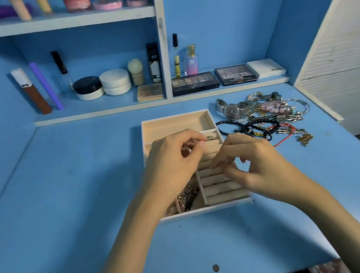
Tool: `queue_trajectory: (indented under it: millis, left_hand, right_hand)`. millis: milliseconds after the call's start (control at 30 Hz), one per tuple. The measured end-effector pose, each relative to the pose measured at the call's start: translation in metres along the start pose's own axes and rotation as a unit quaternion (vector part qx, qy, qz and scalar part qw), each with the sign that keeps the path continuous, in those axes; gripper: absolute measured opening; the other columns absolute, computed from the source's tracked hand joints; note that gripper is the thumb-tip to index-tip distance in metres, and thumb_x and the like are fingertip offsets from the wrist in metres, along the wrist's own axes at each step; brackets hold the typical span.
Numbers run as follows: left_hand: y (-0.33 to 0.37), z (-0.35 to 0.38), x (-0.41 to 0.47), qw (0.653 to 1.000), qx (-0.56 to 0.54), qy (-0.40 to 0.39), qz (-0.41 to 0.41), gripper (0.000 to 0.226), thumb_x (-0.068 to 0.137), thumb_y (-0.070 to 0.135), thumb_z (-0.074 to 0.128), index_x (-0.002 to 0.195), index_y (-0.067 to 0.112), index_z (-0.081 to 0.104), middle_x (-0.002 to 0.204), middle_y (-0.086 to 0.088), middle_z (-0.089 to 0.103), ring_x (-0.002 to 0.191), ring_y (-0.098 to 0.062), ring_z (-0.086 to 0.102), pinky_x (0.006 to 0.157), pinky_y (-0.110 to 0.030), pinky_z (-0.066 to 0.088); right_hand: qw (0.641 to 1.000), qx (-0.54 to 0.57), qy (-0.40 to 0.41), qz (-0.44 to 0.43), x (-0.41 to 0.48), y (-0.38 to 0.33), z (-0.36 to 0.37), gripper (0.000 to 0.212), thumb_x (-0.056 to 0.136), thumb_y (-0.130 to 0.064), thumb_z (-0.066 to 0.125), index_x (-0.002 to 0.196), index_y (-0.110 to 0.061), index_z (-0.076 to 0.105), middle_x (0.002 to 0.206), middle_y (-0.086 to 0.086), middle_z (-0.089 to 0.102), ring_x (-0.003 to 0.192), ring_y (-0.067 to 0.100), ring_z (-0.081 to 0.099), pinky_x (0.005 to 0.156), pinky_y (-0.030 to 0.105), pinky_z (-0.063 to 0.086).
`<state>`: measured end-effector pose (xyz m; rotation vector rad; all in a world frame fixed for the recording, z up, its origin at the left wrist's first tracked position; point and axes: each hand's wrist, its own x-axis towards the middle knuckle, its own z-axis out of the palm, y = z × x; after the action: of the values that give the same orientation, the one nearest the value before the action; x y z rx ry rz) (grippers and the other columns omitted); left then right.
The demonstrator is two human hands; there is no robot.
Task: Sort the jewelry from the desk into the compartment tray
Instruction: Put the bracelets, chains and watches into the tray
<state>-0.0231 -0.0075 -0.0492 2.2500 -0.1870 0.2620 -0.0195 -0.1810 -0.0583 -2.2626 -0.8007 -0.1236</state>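
Left hand with a pinched ring above the compartment tray; right hand curled, grasp unclear; open desk leftward.

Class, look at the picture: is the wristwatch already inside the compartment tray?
No, the wristwatch lies on the desk to the right of the tray, beside the heap of bracelets.
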Motion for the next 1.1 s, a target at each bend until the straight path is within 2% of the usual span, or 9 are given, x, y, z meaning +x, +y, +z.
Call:
queue_trajectory:
  millis: [167, 267, 367, 433, 600, 733, 867, 1000, 1100]
  left_hand:
    - [0.029, 0.039, 0.019, 0.998, 0.004, -0.057, 0.031, 0.011, 0.085, 0.03, 0.059, 0.09, 0.033, 0.069, 0.07, 0.022, 0.059, 0.061, 0.007, 0.053, 0.054, -0.005, 0.036]
    - [0.046, 0.07, 0.034, 0.993, 0.002, -0.103, 0.051, 0.012, 0.086, 0.026, 0.059, 0.092, 0.029, 0.069, 0.079, 0.017, 0.065, 0.075, 0.002, 0.057, 0.067, -0.017, 0.045]
    - [0.061, 0.098, 0.049, 0.989, 0.003, -0.131, 0.072, 0.014, 0.084, 0.022, 0.059, 0.092, 0.026, 0.07, 0.081, 0.012, 0.068, 0.078, -0.005, 0.061, 0.078, -0.027, 0.051]
    - [0.069, 0.112, 0.058, 0.986, 0.011, -0.146, 0.08, 0.016, 0.084, 0.02, 0.058, 0.094, 0.025, 0.07, 0.083, 0.01, 0.069, 0.078, -0.009, 0.061, 0.077, -0.03, 0.051]
    - [0.08, 0.134, 0.072, 0.985, 0.017, -0.148, 0.083, 0.014, 0.084, 0.021, 0.058, 0.089, 0.026, 0.071, 0.082, 0.005, 0.07, 0.076, -0.013, 0.061, 0.075, -0.033, 0.052]
    - [0.083, 0.141, 0.076, 0.986, 0.026, -0.146, 0.078, 0.013, 0.084, 0.023, 0.057, 0.085, 0.027, 0.07, 0.077, 0.01, 0.066, 0.071, -0.009, 0.057, 0.073, -0.031, 0.052]
    - [0.082, 0.144, 0.077, 0.987, 0.04, -0.137, 0.069, 0.014, 0.086, 0.023, 0.056, 0.089, 0.028, 0.07, 0.078, 0.013, 0.063, 0.069, -0.001, 0.055, 0.068, -0.022, 0.048]
    - [0.079, 0.144, 0.079, 0.989, 0.046, -0.131, 0.056, 0.015, 0.087, 0.022, 0.056, 0.092, 0.028, 0.07, 0.079, 0.011, 0.064, 0.07, -0.002, 0.056, 0.064, -0.018, 0.043]
    - [0.078, 0.145, 0.08, 0.989, 0.047, -0.131, 0.051, 0.016, 0.087, 0.021, 0.056, 0.092, 0.027, 0.07, 0.08, 0.012, 0.063, 0.071, -0.003, 0.056, 0.065, -0.02, 0.046]
  right_hand:
    - [0.978, -0.013, 0.142, 0.155, -0.022, 0.054, -0.045, 0.023, 0.078, 0.002, 0.06, 0.077, -0.017, 0.072, 0.072, -0.004, 0.06, 0.068, 0.004, 0.051, 0.059, 0.008, 0.035]
    - [0.956, -0.058, 0.18, 0.224, -0.035, 0.084, -0.071, 0.024, 0.078, 0.002, 0.061, 0.081, -0.02, 0.07, 0.077, 0.001, 0.061, 0.068, 0.01, 0.051, 0.058, 0.009, 0.036]
    - [0.948, -0.101, 0.147, 0.264, -0.047, 0.103, -0.093, 0.025, 0.079, -0.002, 0.062, 0.092, -0.021, 0.069, 0.086, 0.002, 0.057, 0.075, 0.019, 0.05, 0.063, 0.006, 0.035]
    - [0.951, -0.122, 0.113, 0.26, -0.052, 0.109, -0.103, 0.028, 0.078, -0.002, 0.062, 0.097, -0.021, 0.069, 0.088, 0.003, 0.056, 0.076, 0.019, 0.05, 0.067, 0.005, 0.035]
    - [0.959, -0.161, 0.004, 0.235, -0.053, 0.119, -0.11, 0.035, 0.076, -0.011, 0.064, 0.104, -0.032, 0.068, 0.089, 0.001, 0.055, 0.081, 0.015, 0.053, 0.073, 0.024, 0.04]
    - [0.963, -0.161, 0.019, 0.215, -0.051, 0.123, -0.111, 0.015, 0.076, -0.023, 0.072, 0.09, -0.03, 0.072, 0.089, 0.001, 0.057, 0.078, 0.013, 0.054, 0.074, 0.036, 0.048]
    - [0.966, -0.152, 0.04, 0.206, -0.051, 0.128, -0.108, 0.003, 0.078, -0.02, 0.071, 0.081, -0.019, 0.071, 0.086, 0.001, 0.059, 0.078, 0.015, 0.056, 0.075, 0.038, 0.048]
    - [0.97, -0.112, 0.081, 0.2, -0.055, 0.129, -0.106, 0.006, 0.081, -0.012, 0.065, 0.078, -0.018, 0.068, 0.082, 0.001, 0.061, 0.075, 0.014, 0.058, 0.074, 0.037, 0.049]
    - [0.966, -0.112, 0.088, 0.217, -0.057, 0.13, -0.108, 0.006, 0.08, -0.02, 0.066, 0.085, -0.022, 0.066, 0.084, -0.002, 0.057, 0.079, 0.015, 0.057, 0.075, 0.038, 0.049]
